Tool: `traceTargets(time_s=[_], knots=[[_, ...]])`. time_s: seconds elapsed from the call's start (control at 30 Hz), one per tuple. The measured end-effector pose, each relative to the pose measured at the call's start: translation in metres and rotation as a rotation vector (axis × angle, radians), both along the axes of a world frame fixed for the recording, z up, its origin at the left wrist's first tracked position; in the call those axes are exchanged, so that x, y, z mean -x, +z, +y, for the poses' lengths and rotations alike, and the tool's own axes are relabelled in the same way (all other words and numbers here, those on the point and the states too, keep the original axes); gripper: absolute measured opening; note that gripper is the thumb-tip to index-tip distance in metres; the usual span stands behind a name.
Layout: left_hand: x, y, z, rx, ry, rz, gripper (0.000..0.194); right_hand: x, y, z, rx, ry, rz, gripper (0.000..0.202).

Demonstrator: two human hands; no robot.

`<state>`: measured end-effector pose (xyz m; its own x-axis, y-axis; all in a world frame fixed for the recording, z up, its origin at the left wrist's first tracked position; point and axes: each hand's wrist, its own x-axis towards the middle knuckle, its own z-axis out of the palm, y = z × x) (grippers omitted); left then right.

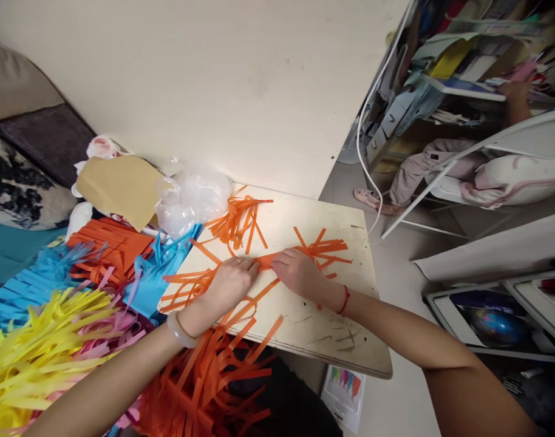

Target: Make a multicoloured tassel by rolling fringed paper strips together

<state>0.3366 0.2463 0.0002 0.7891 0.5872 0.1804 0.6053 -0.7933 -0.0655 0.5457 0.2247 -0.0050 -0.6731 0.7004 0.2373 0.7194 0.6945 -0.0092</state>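
An orange fringed tissue-paper piece (265,261) lies across the small wooden table, its cut strips fanning out at both ends. My left hand (234,280) has its fingers curled onto the paper's middle band from the left. From the right, my right hand (299,274) pinches the same band, a short stretch of paper showing between the two hands. Behind them on the board rests an orange tissue tassel (236,221) with a twisted end. More orange fringed paper (200,382) hangs over the near edge and my lap.
Yellow fringe (45,358), blue fringe (36,285) and red-orange fringe (111,246) are heaped at left. A clear plastic bag (193,197) and brown paper (118,188) sit behind. The tabletop (341,291) meets a pale panel (214,91). Another person sits right, beyond a white cable (359,130).
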Motion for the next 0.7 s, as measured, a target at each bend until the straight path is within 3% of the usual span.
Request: traceTargets(time_s=[0.17,0.27,0.37,0.47,0.57,0.7], knots=[[0.007,-0.01,-0.011,-0.107,-0.011,0.006,0.021,-0.006,-0.013,-0.003,-0.064,0.062,0.026,0.026],[0.015,-0.015,-0.017,-0.127,-0.004,-0.106,0.025,-0.015,-0.008,-0.001,0.05,0.053,0.132,0.028],[0.026,-0.016,-0.013,-0.007,0.064,-0.272,0.023,-0.024,0.003,0.006,0.28,-0.008,0.292,0.027],[0.037,-0.015,-0.002,0.234,0.141,-0.462,0.023,-0.026,0.012,0.016,0.457,-0.12,0.309,0.026],[0.041,-0.013,0.007,0.398,0.237,-0.509,0.026,-0.018,0.015,0.022,0.43,-0.294,0.195,0.029],[0.039,-0.012,0.013,0.387,0.327,-0.415,0.032,-0.005,0.018,0.023,0.368,-0.403,0.067,0.033]])
